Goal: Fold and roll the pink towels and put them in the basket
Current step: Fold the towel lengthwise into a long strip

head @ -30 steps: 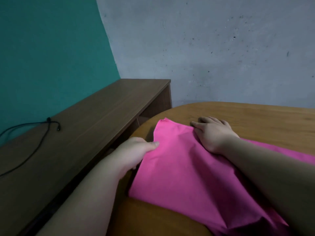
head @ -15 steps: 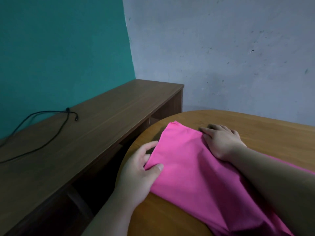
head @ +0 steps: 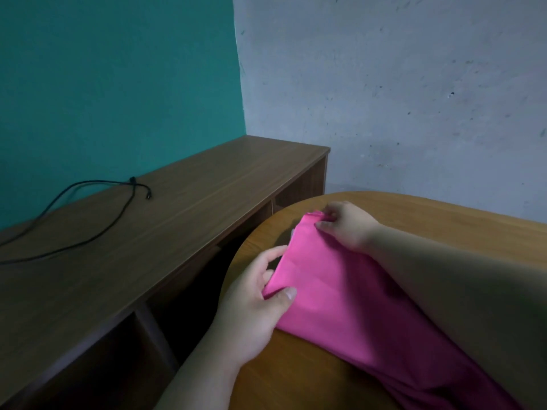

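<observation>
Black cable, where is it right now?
In the head view the black cable lies at the left, on the long brown bench below the teal wall, apart from the pink towel.

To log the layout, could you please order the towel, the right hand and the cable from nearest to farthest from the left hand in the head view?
1. The towel: gripped by the left hand at its near corner.
2. The right hand: pinching the towel's far corner.
3. The cable: left, on the sideboard.

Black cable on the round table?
No, the black cable lies on the long wooden shelf, not the round table.
</observation>
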{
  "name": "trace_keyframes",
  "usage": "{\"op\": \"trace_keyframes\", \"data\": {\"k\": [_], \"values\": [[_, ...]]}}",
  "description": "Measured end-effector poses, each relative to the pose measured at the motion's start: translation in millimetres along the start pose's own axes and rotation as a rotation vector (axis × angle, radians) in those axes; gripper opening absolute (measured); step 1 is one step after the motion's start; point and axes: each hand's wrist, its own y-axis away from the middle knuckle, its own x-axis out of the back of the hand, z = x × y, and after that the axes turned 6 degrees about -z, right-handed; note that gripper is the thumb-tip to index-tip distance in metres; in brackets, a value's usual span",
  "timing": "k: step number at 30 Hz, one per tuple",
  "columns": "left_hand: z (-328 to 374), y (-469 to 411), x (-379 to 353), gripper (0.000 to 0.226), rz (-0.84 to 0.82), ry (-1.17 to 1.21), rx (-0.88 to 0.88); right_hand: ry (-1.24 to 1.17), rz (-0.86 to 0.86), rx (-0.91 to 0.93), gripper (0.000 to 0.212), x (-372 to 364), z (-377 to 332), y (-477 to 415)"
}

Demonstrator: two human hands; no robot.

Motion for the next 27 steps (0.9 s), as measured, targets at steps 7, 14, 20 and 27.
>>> {"op": "trace_keyframes", "data": {"k": [7,14,20,27], "values": [[-8.9,-3.6,21.9,0.043,0.008,-0.098,-0.026,0.102,-0.017,-0.019,0.022,-6.5,4.3,-16.1],[-9.7,-2.5,63.0,0.039,-0.038,-0.228,0.064,0.211,-0.012,-0.058,0.037,-16.0,-1.5,-25.1],[-3.9,7.6,76.4,0.047,-0.273,-0.015,0.136,0.231,-0.034,-0.059,0.042,-15.6,-4.8,-26.7],[-0.5,18.1,75.4,0.055,-0.240,0.071,0.093,0.222,0.010,-0.083,0.040,-17.8,-7.3,-22.8]]}}
